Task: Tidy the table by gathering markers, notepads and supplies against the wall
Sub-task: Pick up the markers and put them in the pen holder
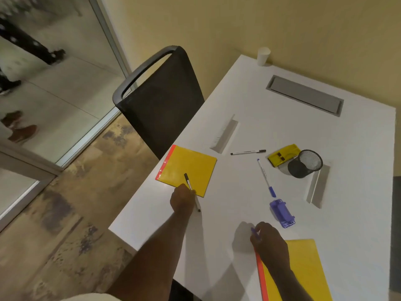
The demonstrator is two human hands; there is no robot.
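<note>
Head view: the left hand [182,199] pinches a black marker [192,192] lying across the corner of the far notepad [187,169], its tip end poking out below the fingers onto the desk [358,192]. Lift it clear before sweeping, so the pad doesn't drag. The right hand [270,243] grips a blue marker [255,233] at the near notepad's [303,268] corner. Other pens, the mesh cup [306,163] and erasers lie scattered mid-desk, well apart from the wall [303,29].

Near yellow notepad [303,270] running off bottom edge, right hand [271,244] covering its corner. Blue marker [254,232] mostly hiding inside those fingers. Left hand [182,199] masking middle of black marker [192,192]. Print on pens too small for reading.
</note>
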